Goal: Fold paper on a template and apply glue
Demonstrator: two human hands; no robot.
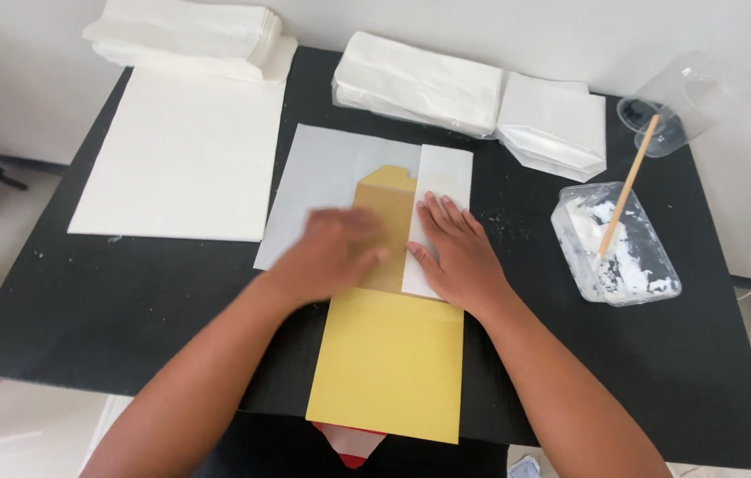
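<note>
Nothing is gripped: both hands are laid flat, fingers spread. On the folded white flap (436,212) the right hand (455,252) is pressed; on the yellow card (390,358), the blurred left hand (331,252). Both pieces are placed mid-table (83,310), the card running toward 6 o'clock. A glue tub (619,248) with a stick (628,186) is seen at 3 o'clock, paper stacks (420,84) at 12, a white sheet (181,155) at 10.
</note>
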